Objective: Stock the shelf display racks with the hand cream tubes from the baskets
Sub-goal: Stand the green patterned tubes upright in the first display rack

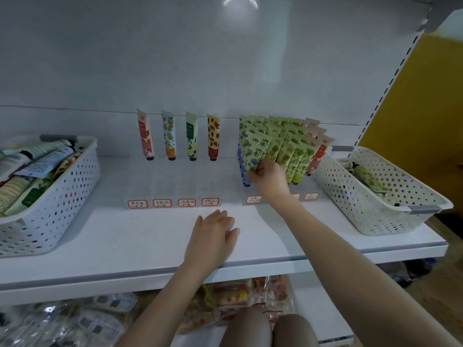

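Pinches blue-flower tube (252, 154) near its cap with right hand (266, 176), likely seating it upright in rack (251, 194) just beyond; braces flat, empty left hand (213, 231) on shelf (120, 236).

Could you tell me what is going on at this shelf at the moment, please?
A person is stocking hand cream tubes on a white shelf. The right hand pinches a blue-flowered tube at the front of the right rack, which is nearly full. The left hand rests flat on the shelf. The left rack holds only four tubes, one at the back of each lane. The left basket is piled with tubes; the right basket holds a few.
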`<action>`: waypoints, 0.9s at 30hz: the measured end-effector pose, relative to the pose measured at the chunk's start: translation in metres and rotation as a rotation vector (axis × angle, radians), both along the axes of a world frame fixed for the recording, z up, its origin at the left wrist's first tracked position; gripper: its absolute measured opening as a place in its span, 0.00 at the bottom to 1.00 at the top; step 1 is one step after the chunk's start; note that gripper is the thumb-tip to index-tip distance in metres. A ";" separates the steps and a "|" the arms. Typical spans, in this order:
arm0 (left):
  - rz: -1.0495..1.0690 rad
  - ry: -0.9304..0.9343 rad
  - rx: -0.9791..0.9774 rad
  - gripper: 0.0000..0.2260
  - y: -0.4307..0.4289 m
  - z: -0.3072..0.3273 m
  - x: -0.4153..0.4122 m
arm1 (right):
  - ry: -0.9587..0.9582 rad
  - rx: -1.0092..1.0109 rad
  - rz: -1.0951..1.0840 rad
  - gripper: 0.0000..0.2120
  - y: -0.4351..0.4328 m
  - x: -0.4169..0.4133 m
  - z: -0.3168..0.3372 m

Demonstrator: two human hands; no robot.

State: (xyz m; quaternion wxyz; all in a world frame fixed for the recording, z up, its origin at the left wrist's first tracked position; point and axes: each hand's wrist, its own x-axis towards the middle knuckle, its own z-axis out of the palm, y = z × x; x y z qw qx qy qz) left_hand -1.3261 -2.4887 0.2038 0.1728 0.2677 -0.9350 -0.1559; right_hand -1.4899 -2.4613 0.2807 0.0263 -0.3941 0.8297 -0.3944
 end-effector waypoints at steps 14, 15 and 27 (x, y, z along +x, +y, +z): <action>-0.007 0.032 -0.025 0.11 0.000 -0.001 -0.002 | 0.058 0.066 -0.031 0.17 -0.004 -0.001 -0.005; -0.007 0.031 -0.020 0.11 0.001 0.000 -0.002 | 0.050 0.059 -0.032 0.15 -0.004 -0.001 -0.005; 0.016 0.007 0.049 0.12 0.004 0.005 0.000 | 0.002 0.019 -0.020 0.15 0.005 0.006 -0.004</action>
